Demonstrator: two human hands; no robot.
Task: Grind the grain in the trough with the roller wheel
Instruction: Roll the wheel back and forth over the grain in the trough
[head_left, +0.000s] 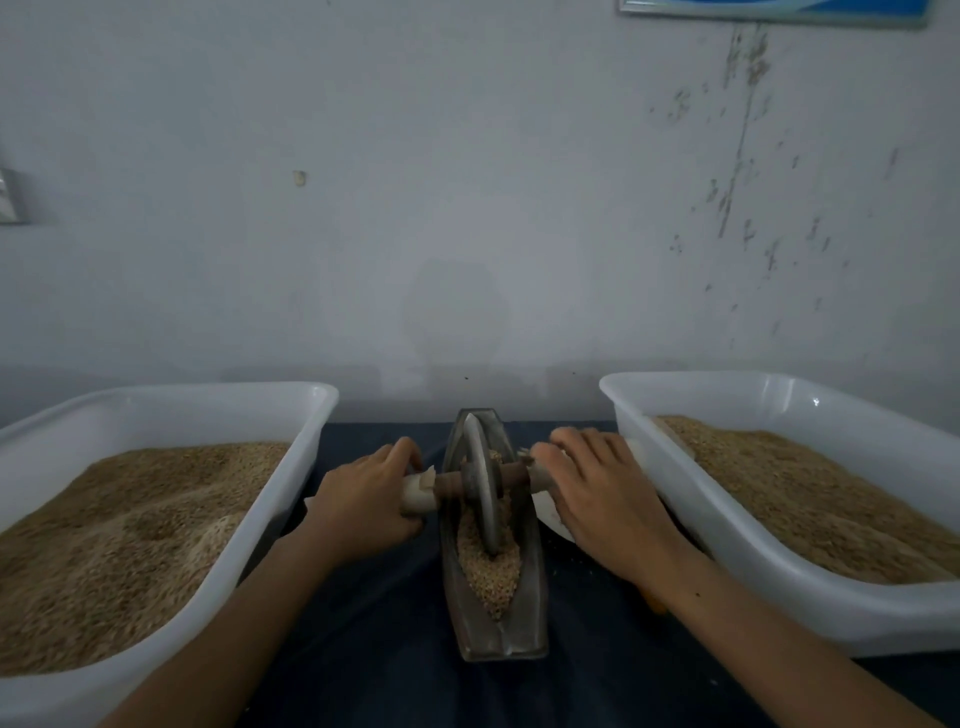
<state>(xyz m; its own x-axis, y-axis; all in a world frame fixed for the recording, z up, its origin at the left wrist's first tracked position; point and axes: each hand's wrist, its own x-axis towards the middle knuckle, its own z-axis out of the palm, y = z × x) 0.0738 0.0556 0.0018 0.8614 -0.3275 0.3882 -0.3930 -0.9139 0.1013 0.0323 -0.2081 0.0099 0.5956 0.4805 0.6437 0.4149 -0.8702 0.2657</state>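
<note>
Two white tubs (291, 467) of grain beside a grain-filled trough (493, 639), both hands (363, 499) curled round the roller wheel (480, 483) axle.

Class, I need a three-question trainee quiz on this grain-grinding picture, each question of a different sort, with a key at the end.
1. True or false: the wheel stands upright in the trough.
2. What does the left hand grip?
A. a tub's rim
B. the axle's wrapped end
C. the trough
3. Fill in: a white tub of grain sits on each ____ of the trough.

Key:
1. true
2. B
3. side; the second tub is on the right, beside the right hand, which lies over the axle's other end.
</note>
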